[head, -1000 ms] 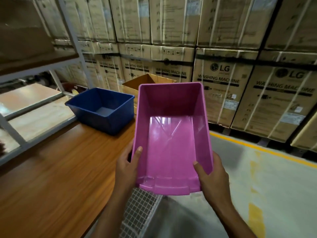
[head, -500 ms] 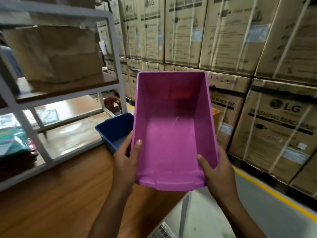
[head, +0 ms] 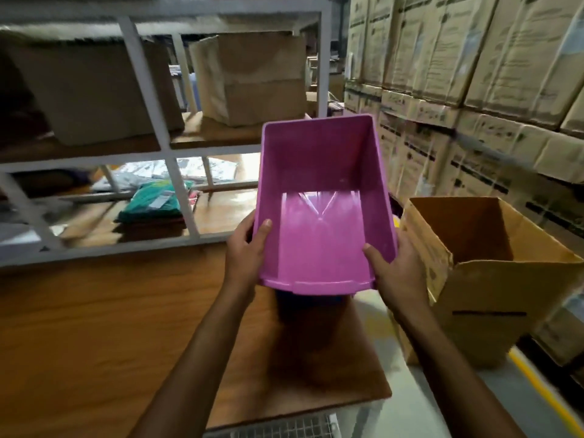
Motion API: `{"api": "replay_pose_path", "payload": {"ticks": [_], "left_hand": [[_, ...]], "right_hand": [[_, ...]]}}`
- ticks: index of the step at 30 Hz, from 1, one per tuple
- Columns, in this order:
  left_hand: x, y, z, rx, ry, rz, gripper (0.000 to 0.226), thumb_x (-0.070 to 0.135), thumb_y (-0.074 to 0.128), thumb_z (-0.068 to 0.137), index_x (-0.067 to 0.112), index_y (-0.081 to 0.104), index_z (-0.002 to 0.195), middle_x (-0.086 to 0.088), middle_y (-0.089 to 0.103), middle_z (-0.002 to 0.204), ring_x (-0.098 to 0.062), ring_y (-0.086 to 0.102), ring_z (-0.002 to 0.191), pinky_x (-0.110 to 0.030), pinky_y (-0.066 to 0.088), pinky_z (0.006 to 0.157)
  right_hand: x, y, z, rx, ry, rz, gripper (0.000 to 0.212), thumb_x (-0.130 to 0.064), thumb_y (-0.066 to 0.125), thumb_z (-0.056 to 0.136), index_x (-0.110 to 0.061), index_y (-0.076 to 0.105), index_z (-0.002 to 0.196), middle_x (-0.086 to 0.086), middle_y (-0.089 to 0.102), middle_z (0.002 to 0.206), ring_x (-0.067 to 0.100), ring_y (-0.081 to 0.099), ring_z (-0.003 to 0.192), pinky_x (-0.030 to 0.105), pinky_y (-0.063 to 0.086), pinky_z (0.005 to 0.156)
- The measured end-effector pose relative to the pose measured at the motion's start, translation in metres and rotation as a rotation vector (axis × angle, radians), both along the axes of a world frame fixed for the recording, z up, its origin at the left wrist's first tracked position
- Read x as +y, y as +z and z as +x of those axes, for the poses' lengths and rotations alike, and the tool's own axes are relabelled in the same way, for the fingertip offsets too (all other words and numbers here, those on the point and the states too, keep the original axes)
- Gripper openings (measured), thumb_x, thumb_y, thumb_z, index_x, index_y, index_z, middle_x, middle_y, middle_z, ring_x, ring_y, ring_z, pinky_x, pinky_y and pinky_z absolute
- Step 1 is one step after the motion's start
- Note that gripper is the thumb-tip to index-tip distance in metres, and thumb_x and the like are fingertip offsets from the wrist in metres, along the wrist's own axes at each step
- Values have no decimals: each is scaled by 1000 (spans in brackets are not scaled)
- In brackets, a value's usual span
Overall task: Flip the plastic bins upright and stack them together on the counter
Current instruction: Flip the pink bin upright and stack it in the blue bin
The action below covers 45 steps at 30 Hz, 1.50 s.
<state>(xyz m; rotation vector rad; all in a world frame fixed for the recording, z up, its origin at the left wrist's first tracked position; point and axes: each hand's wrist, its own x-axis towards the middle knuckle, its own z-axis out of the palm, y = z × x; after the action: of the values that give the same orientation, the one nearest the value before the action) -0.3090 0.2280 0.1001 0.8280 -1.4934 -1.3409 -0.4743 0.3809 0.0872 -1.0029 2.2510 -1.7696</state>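
1. Both hands, left hand (head: 245, 254) and right hand (head: 396, 273), clamped on the pink bin (head: 322, 216), held upright above the counter (head: 94, 327).
2. Blue bin (head: 308, 298) barely visible beneath the grip; misaligned nesting likely.
3. Open cardboard box (head: 474, 279) right of the grip; could snag.

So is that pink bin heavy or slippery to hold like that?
Probably light: the pink bin is empty and held in the air by its near corners alone, left hand and right hand. Its glossy floor suggests smooth, somewhat slippery plastic. The walls show no sag, so it is likely fairly stiff.
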Motion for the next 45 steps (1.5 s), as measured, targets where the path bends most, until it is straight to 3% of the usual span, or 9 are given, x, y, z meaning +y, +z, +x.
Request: {"api": "replay_pose_path", "payload": {"ticks": [4, 7, 13, 23, 27, 32, 37, 41, 45], "left_hand": [[-3, 3, -15, -12, 104, -8, 30, 34, 56, 99, 24, 62, 126, 2, 73, 106, -14, 74, 88, -30, 60, 67], [-13, 5, -24, -64, 144, -10, 31, 35, 55, 99, 26, 58, 128, 7, 70, 105, -10, 71, 87, -23, 58, 61], [-44, 0, -48, -204, 133, 17, 30, 30, 53, 100, 23, 57, 129, 2, 68, 108, -15, 68, 91, -32, 59, 71], [-76, -38, -68, -324, 102, 180, 25, 29, 57, 98, 14, 61, 117, -1, 69, 96, -19, 67, 88, -39, 58, 77], [-82, -51, -66, -400, 91, 213, 29, 32, 56, 97, 14, 61, 119, -4, 69, 102, -22, 68, 92, -46, 59, 85], [-87, -54, -62, -468, 39, 173, 35, 35, 54, 98, 15, 56, 127, -2, 66, 109, -19, 67, 95, -38, 60, 81], [-87, -54, -63, -530, 34, 57, 23, 33, 55, 97, 27, 55, 119, 9, 62, 102, -14, 64, 95, -41, 58, 85], [-80, -46, -58, -565, 42, -54, 35, 31, 54, 98, 24, 53, 132, 13, 58, 106, -12, 60, 98, -36, 56, 84], [-51, -34, -47, -591, 155, -171, 49, 32, 53, 100, 16, 42, 145, 9, 50, 129, -13, 49, 125, -26, 42, 90]], "right_hand": [[-22, 10, -25, -8, 83, 27, 44, -26, 64, 91, -17, 52, 132, 0, 63, 112, 20, 62, 97, 19, 43, 60], [-40, 12, -38, -47, 142, 73, 47, -29, 62, 92, -19, 47, 136, 0, 61, 114, 22, 63, 99, 31, 55, 68], [-75, 8, -64, -121, 165, 175, 45, -31, 62, 89, -18, 51, 131, 5, 64, 113, 28, 63, 103, 42, 57, 83], [-110, -17, -90, -191, 181, 373, 43, -28, 63, 90, -16, 53, 131, 7, 65, 109, 20, 64, 84, 36, 58, 67], [-118, -23, -88, -77, 158, 513, 45, -38, 62, 90, -15, 52, 128, 9, 67, 113, 27, 66, 94, 44, 57, 84], [-122, -15, -81, 295, -1, 764, 45, -47, 54, 92, -9, 58, 115, 12, 65, 100, 30, 60, 87, 35, 46, 71], [-118, -10, -72, 367, -51, 765, 41, -45, 56, 92, -10, 62, 110, 3, 52, 84, 24, 49, 77, 32, 39, 69], [-115, -15, -64, 369, 0, 683, 48, -48, 58, 89, -14, 60, 122, 8, 61, 110, 29, 58, 102, 40, 51, 82], [-103, -19, -42, 456, 125, 472, 63, -48, 60, 89, -21, 43, 143, 8, 44, 147, 27, 43, 134, 47, 46, 104]]}}
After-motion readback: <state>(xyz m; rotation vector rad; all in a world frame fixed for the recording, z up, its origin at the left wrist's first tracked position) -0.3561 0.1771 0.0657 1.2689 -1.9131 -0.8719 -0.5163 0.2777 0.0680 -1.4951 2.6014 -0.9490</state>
